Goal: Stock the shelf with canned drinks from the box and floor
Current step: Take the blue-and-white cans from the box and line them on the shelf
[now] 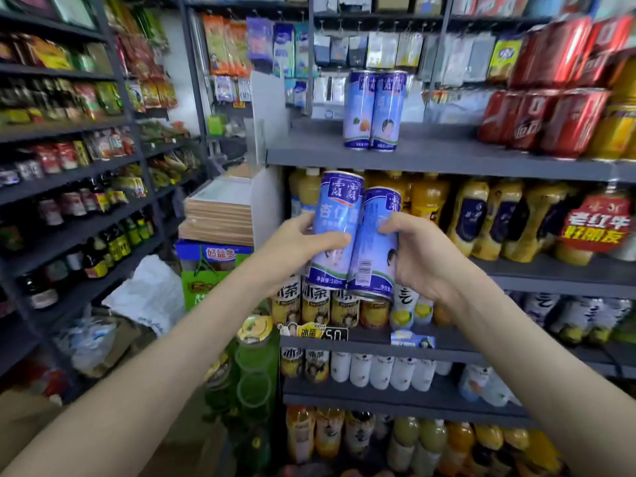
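My left hand (pixel 296 249) grips a tall blue-and-white drink can (pixel 339 215), held upright in front of the shelving. My right hand (pixel 420 259) grips a second matching can (pixel 373 249), tilted a little and touching the first. Both cans are raised below the grey upper shelf (pixel 430 156). On that shelf two identical blue cans (pixel 373 110) stand upright side by side, with bare shelf to their left.
Red cans (pixel 547 122) are stacked at the right of the upper shelf. Yellow juice bottles (pixel 481 218) fill the shelf below, tea cans and bottles the lower ones. Boxes (pixel 216 218) and a white bag (pixel 151 294) sit at the left aisle, beside dark shelves of sauce bottles.
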`<state>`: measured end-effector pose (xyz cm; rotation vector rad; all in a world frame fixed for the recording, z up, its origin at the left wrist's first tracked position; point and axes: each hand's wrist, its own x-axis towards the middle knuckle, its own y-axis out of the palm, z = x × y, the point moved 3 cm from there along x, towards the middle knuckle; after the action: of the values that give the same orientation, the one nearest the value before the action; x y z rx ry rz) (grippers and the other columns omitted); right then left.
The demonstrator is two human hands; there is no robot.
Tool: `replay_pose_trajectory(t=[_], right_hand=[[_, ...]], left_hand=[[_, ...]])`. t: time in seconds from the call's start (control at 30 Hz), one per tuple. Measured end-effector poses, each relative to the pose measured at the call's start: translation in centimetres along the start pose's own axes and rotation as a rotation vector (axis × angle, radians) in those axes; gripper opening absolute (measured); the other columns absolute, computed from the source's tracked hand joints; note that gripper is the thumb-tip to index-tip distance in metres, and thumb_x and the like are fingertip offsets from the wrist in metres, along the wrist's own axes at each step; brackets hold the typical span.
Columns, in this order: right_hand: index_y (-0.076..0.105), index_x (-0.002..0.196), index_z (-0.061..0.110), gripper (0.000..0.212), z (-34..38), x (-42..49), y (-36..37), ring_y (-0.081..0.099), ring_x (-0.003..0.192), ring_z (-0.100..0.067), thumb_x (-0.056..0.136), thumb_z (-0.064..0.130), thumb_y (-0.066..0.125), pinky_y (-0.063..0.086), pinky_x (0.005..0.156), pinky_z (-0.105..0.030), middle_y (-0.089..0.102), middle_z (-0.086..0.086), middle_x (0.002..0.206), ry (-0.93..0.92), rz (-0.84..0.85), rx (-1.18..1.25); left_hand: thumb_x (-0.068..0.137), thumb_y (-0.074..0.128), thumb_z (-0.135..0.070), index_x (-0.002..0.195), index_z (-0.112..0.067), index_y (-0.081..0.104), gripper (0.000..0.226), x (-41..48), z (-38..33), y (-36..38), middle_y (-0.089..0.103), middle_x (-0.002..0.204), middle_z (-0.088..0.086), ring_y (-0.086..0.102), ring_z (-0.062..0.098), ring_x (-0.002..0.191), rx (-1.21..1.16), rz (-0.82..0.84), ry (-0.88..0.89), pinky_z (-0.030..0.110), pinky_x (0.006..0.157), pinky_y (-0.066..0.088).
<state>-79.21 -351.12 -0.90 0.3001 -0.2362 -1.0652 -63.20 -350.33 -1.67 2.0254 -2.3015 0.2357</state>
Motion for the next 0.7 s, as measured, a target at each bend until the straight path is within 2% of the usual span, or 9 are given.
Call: replay_pose_trajectory(t=[0.1, 0.23, 0.3, 0.37, 0.4, 0.47, 0.57, 0.6, 0.7], right_hand=[[0.046, 0.129, -0.004, 0.05, 1.9, 1.5, 0.8, 0.063, 0.101, -0.034, 0.08, -0.002, 0.054, 0.055, 0.084, -0.048, 0.06, -0.023, 0.122, -0.091, 0.056, -0.04], [0.05, 0.118, -0.001, 0.035, 4.8, 3.8, 1.6, 0.067, 0.08, -0.018, 0.084, 0.0, 0.058, 0.058, 0.076, -0.032, 0.066, -0.013, 0.099, -0.248, -0.037, -0.193], [0.051, 0.118, -0.002, 0.044, 6.8, 5.1, 1.5, 0.067, 0.078, -0.015, 0.078, 0.004, 0.069, 0.057, 0.071, -0.027, 0.068, -0.009, 0.096, -0.343, -0.112, -0.265], [0.049, 0.123, -0.003, 0.072, 8.8, 6.4, 1.2, 0.067, 0.089, -0.02, 0.061, 0.011, 0.084, 0.056, 0.077, -0.031, 0.068, -0.012, 0.107, -0.429, -0.211, -0.347], [0.047, 0.125, -0.001, 0.077, 9.8, 7.0, 1.0, 0.067, 0.096, -0.023, 0.06, 0.013, 0.085, 0.056, 0.081, -0.034, 0.066, -0.014, 0.113, -0.46, -0.259, -0.378], [0.046, 0.127, 0.002, 0.07, 11.4, 8.1, 0.6, 0.066, 0.101, -0.025, 0.067, 0.013, 0.082, 0.055, 0.085, -0.038, 0.065, -0.015, 0.117, -0.522, -0.337, -0.414], [0.05, 0.124, 0.007, 0.08, 13.1, 9.0, -1.0, 0.064, 0.105, -0.026, 0.057, 0.029, 0.088, 0.051, 0.091, -0.044, 0.065, -0.013, 0.118, -0.611, -0.448, -0.464], [0.051, 0.122, 0.007, 0.078, 13.5, 9.2, -1.7, 0.064, 0.104, -0.026, 0.057, 0.029, 0.088, 0.051, 0.089, -0.042, 0.065, -0.012, 0.116, -0.627, -0.475, -0.474], [0.053, 0.117, 0.012, 0.051, 14.5, 9.5, -4.3, 0.065, 0.097, -0.022, 0.072, 0.017, 0.078, 0.051, 0.085, -0.039, 0.066, -0.008, 0.109, -0.646, -0.549, -0.471]], left_hand=[[0.07, 0.077, -0.014, 0.116, -0.011, 0.06, 0.049, 1.6, -2.3, -1.4, 0.071, 0.104, 0.005, 0.069, 0.013, 0.081, 0.043, -0.029, 0.06, 0.025, 0.073, 0.057], [0.075, 0.076, -0.013, 0.119, -0.006, 0.055, 0.049, 4.1, -4.7, -4.7, 0.069, 0.108, 0.009, 0.068, 0.013, 0.08, 0.064, -0.136, 0.12, 0.026, 0.073, 0.056], [0.073, 0.077, -0.015, 0.119, -0.006, 0.055, 0.052, 5.4, -5.9, -6.6, 0.068, 0.11, 0.008, 0.068, 0.015, 0.09, 0.071, -0.156, 0.168, 0.029, 0.08, 0.055], [0.074, 0.077, -0.013, 0.117, -0.011, 0.055, 0.048, 6.5, -6.9, -8.4, 0.067, 0.111, 0.004, 0.066, 0.018, 0.098, 0.064, -0.155, 0.21, 0.032, 0.086, 0.054], [0.076, 0.076, -0.013, 0.113, -0.015, 0.056, 0.043, 7.1, -7.4, -9.3, 0.067, 0.11, 0.002, 0.066, 0.017, 0.099, 0.062, -0.148, 0.231, 0.033, 0.087, 0.053], [0.077, 0.075, -0.013, 0.106, -0.022, 0.057, 0.035, 8.5, -7.9, -10.6, 0.068, 0.108, 0.0, 0.066, 0.017, 0.099, 0.05, -0.138, 0.27, 0.034, 0.087, 0.053], [0.076, 0.076, -0.014, 0.101, -0.027, 0.058, 0.034, 10.7, -8.2, -11.8, 0.069, 0.104, -0.002, 0.066, 0.018, 0.099, 0.018, -0.116, 0.298, 0.036, 0.086, 0.054], [0.074, 0.078, -0.015, 0.102, -0.028, 0.058, 0.036, 11.4, -8.3, -11.9, 0.069, 0.105, -0.002, 0.066, 0.018, 0.099, 0.024, -0.111, 0.305, 0.036, 0.086, 0.054], [0.074, 0.078, -0.016, 0.11, -0.022, 0.059, 0.041, 13.3, -8.4, -11.6, 0.067, 0.109, -0.002, 0.064, 0.015, 0.1, 0.067, -0.108, 0.343, 0.031, 0.084, 0.052]])
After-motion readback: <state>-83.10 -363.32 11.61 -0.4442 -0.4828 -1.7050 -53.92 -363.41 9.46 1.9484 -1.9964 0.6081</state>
